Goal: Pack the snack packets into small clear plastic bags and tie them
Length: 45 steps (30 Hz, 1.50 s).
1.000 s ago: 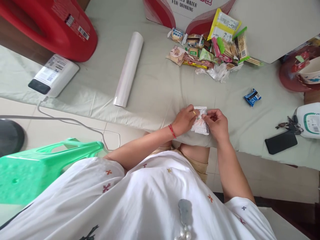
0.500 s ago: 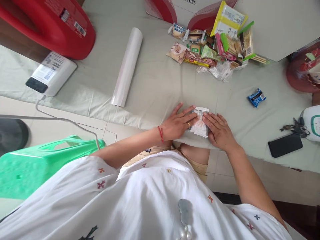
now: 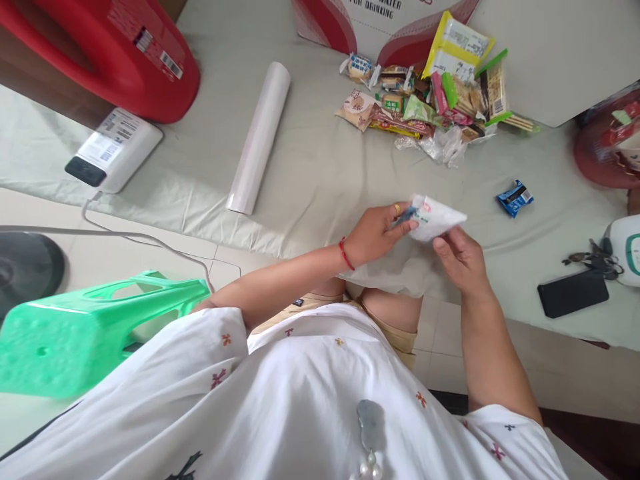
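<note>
The left hand [image 3: 377, 233] pinches the left end of a small white snack packet [image 3: 436, 217] between thumb and fingers, closed tight on it. Half a second ago the packet lay flat on the grey-green sheet [image 3: 320, 173] under 2 flattened hands; now it is lifted clear of the sheet and tilted, its right end pointing away. The right hand [image 3: 461, 261] has come off the top and sits half-open just beneath the packet's right end; whether its thumb touches cannot be told. The pile of snack packets [image 3: 430, 100], the blue packet [image 3: 515, 198] and the roll of plastic film [image 3: 257, 137] lie as before, well apart from the hands.
</note>
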Available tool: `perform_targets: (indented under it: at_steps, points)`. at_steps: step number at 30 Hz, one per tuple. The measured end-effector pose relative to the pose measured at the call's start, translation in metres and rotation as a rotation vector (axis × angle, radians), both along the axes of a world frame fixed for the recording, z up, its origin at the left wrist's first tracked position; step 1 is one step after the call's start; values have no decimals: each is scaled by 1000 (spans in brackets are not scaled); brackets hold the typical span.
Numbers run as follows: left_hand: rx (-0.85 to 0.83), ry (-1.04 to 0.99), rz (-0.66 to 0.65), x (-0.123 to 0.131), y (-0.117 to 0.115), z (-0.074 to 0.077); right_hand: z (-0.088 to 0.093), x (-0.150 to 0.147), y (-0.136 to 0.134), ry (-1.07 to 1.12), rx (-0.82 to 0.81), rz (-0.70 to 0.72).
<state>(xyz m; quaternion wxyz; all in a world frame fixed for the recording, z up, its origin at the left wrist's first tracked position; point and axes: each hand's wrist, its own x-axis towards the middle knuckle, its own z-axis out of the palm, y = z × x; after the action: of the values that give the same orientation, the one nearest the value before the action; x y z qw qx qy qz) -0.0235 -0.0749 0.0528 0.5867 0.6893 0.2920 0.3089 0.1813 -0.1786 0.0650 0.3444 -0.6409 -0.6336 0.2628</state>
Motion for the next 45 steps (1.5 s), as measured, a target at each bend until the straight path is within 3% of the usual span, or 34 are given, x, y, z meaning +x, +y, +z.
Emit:
perform_targets:
  at_steps: [5,10,16,20,23,29,32,39,42,45]
  points:
    - [-367,-154,194,25,-3,3,-6,-24,16,3,40,-275]
    - [-525,-196,195,18,-3,8,-22,-48,21,181,118,-466]
    - [-944,-389,-67,14,14,10,-22,-81,17,211,18,-432]
    - [-1144,-528,13,19,13,-2,-26,-85,12,364,-170,-450]
    - [-1138,-591,28,20,6,-6,-29,-80,10,486,-259,-412]
    - [-963,-541,-59,14,6,1,-23,-80,9,376,-99,-411]
    - [-854,-501,-7,11,11,1,-23,-84,6,350,-106,-395]
    - [-873,-391,66,17,2,1,-13,-89,-19,899,-414,-378]
    - [-885,-353,-10,20,-5,-2,-1,-78,-40,920,-450,-453]
    - [-688,-207,23,12,-7,-7,13,-41,-59,828,-423,-601]
